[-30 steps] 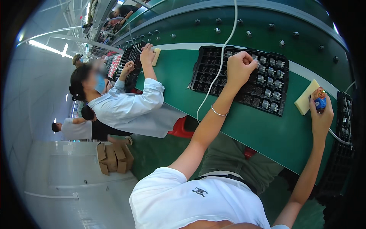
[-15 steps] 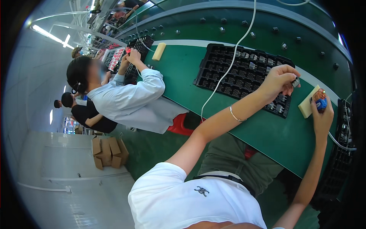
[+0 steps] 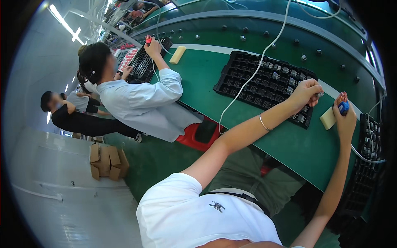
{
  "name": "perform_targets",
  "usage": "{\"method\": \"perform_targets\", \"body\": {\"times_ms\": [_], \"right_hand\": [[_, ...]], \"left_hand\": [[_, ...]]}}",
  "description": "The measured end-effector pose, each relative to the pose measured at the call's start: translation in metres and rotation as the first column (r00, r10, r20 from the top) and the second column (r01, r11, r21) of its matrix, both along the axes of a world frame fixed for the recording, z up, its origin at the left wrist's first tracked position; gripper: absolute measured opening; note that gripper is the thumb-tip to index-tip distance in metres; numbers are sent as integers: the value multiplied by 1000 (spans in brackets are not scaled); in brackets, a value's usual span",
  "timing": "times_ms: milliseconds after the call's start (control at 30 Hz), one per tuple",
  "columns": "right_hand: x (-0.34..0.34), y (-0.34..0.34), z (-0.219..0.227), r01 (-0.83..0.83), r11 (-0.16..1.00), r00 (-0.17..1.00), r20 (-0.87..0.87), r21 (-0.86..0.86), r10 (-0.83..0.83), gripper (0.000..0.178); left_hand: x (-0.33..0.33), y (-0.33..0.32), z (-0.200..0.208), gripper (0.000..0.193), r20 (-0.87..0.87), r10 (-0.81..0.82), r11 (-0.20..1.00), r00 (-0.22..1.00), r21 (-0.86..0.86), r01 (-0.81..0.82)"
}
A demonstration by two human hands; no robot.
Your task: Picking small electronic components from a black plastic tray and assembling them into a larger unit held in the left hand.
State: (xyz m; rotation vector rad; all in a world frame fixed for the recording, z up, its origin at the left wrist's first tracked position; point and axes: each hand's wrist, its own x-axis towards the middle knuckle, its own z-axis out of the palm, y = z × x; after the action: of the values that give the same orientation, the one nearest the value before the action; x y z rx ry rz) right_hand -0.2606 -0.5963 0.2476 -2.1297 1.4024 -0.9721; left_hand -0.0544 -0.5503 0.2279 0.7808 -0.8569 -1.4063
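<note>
My left hand [image 3: 307, 94] is closed, fingertips pinching a small metal part [image 3: 319, 95] at the right end of a black compartment tray [image 3: 244, 78]. Fingers cover most of the part. The tray holds several small silvery parts, mostly in its far and right compartments. Farther right, my right hand [image 3: 346, 120] wraps round a small blue device [image 3: 343, 107] with a copper-red top, held upright. Its exact kind cannot be made out. Next to that hand a pale yellow block [image 3: 328, 119] lies on the green tabletop [image 3: 285, 140].
A white cable [image 3: 252, 78] hangs across the tray. Another cable [image 3: 368, 160] runs past my right wrist toward a second black tray [image 3: 366, 165]. Several small metal parts sit on the green belt [image 3: 285, 43] beyond the table. At left, a co-worker [image 3: 136, 95] works beside another tray.
My left hand still pinches the metal part, now turned so that less of it shows. The blue device has tilted more upright in my right hand. The co-worker's hands have moved apart.
</note>
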Motion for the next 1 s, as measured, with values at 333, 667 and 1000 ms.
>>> {"method": "perform_targets", "body": {"times_ms": [333,667,1000], "right_hand": [[-11,2,-16,-44,987,995,76,-151,56,32],[-9,2,-12,4,987,999,34,-160,2,30],[-10,-5,-15,-84,994,992,87,-69,90,28]], "left_hand": [[5,-2,-3,17,-69,-103,995,992,-12,102],[9,-5,3,18,40,-121,991,992,60,118],[11,-7,-1,17,56,-111,991,992,85,106]]}}
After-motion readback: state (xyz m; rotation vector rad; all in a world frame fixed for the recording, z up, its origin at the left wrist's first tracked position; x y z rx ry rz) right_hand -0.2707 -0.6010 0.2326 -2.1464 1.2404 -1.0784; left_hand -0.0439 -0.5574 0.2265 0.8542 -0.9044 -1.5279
